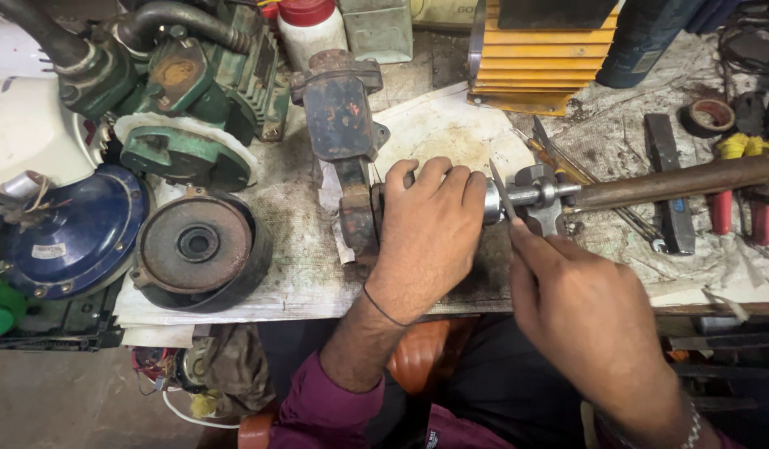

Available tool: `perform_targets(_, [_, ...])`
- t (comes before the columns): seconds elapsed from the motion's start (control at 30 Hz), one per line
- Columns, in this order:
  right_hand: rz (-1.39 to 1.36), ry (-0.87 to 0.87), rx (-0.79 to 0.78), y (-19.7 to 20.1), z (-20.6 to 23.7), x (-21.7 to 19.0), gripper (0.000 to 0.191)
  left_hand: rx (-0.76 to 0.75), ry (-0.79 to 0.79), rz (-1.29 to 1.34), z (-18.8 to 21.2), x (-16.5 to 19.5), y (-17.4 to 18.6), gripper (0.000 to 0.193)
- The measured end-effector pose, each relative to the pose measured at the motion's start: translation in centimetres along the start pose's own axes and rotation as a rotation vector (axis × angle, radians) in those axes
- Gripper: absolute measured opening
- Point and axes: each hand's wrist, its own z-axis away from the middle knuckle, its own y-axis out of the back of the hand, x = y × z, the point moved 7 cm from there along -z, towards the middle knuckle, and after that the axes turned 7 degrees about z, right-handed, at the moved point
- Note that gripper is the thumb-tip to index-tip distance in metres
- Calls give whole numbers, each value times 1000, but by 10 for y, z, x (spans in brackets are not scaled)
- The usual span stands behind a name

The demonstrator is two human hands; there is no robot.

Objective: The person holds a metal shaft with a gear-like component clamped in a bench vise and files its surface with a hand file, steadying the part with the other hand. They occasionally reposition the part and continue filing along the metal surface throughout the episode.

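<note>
On the bench, left hand (430, 229) grips shaft (526, 196); right hand (580, 308) pinches blade (501, 191).

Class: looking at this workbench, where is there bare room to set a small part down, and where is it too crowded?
Free: the paper between rusty housing and yellow motor; the front edge below the left hand. Crowded: the left side around the green pump.

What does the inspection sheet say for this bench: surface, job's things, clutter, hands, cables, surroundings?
Surface: workbench under stained, worn paper.
Job's things: steel shaft assembly lying flat; thin metal strip set against it.
Clutter: green pump motor, round rusty housing, blue cover, yellow finned casing, tape roll, red-handled pliers.
Hands: left hand clamps over the assembly; right hand pinches the strip.
Cables: dark wires at far right corner.
Surroundings: bare floor below.
</note>
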Motion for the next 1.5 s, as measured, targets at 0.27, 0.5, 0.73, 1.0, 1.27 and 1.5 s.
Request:
perform_targets(0.27, [-5,1,-11,0,-2,0,30,89,5,-26,1,3,6,31])
perform_targets(0.5, [26,-11,-19,6,-2,-3,34,110,-2,17,2,2,6,32])
perform_targets(0.73, [14,25,41,5,0,-2,34,60,6,25,0,1,3,31])
perform_targets(1.0, [19,2,20,5,-1,-2,36,53,-2,8,2,2,4,35])
perform_targets(1.27, [-6,-7,14,4,-3,0,35,49,-10,22,2,2,3,38])
perform_targets(1.5, [13,-1,-17,4,3,3,29,66,-5,18,1,1,2,33])
